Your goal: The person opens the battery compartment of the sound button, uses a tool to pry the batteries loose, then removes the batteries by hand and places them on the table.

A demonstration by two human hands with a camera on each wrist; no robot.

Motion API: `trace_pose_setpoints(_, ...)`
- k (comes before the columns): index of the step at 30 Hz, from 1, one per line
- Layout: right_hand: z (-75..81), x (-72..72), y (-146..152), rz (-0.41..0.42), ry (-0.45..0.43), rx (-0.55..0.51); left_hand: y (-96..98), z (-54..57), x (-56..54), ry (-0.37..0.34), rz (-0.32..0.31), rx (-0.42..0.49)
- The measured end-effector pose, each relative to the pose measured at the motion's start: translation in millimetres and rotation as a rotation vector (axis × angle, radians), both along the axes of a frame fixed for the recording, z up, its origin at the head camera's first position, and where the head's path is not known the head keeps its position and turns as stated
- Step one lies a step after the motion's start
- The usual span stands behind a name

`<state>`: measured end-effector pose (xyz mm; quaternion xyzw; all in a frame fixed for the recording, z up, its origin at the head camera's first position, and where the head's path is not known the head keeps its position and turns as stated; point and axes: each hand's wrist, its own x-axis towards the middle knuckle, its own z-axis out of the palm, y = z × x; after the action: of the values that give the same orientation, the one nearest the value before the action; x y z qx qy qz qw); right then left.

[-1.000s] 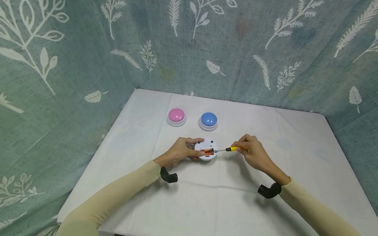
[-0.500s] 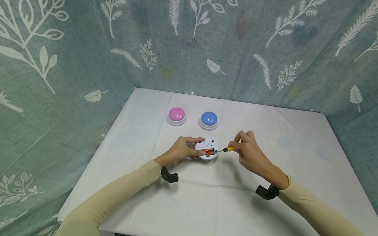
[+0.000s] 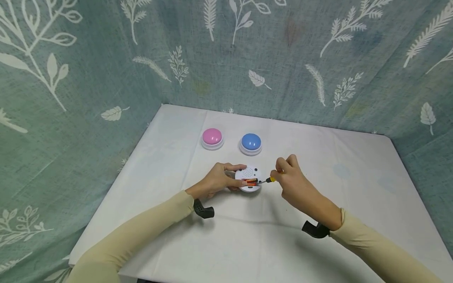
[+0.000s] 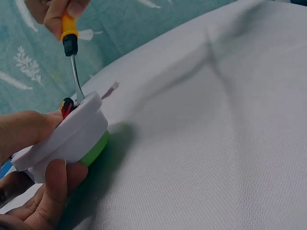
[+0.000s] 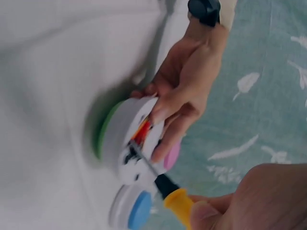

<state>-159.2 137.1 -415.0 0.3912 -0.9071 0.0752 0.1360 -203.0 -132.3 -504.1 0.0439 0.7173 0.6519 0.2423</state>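
Note:
My left hand (image 3: 218,180) grips a round white push button (image 3: 249,173) with its underside turned up, fingers and thumb around its edge. Its green top (image 4: 96,148) faces down in the left wrist view. In the battery slot lie red and black batteries (image 3: 251,182), with my left thumb (image 4: 31,132) pressing by them. My right hand (image 3: 293,184) holds a screwdriver by its yellow handle (image 4: 68,26). The screwdriver's metal shaft (image 5: 146,160) reaches into the end of the battery slot, its tip right at the batteries.
A pink push button (image 3: 212,137) and a blue push button (image 3: 251,143) stand behind the hands on the white-covered table (image 3: 226,243). A patterned green curtain (image 3: 226,70) hangs along the back and left. Black wrist cameras (image 3: 204,209) sit on both wrists.
My right hand has shifted left and tilted up over the screwdriver, whose shaft now slants more steeply into the battery slot. The left hand and its button have barely moved.

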Motion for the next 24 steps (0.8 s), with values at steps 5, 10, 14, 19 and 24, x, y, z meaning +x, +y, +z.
trace_pose_setpoints(5,10.4,0.5,-10,0.051,0.157,0.154,0.7,4.4,-0.5,0.009,0.0,-0.016)
trace_pose_setpoints(10,16.8,3.5,-20,0.054,0.284,0.347,2.7,5.4,-0.2,0.017,0.001,-0.026)
trace_pose_setpoints(14,20.1,9.2,-28,0.042,0.317,0.454,4.8,6.6,-0.3,0.028,0.009,-0.04)
trace_pose_setpoints(19,19.6,15.5,-38,0.045,0.297,0.487,6.1,7.9,0.0,0.035,0.009,-0.051)
trace_pose_setpoints(24,14.5,22.9,-47,0.067,0.309,0.517,5.6,9.0,0.6,0.047,-0.001,-0.064)
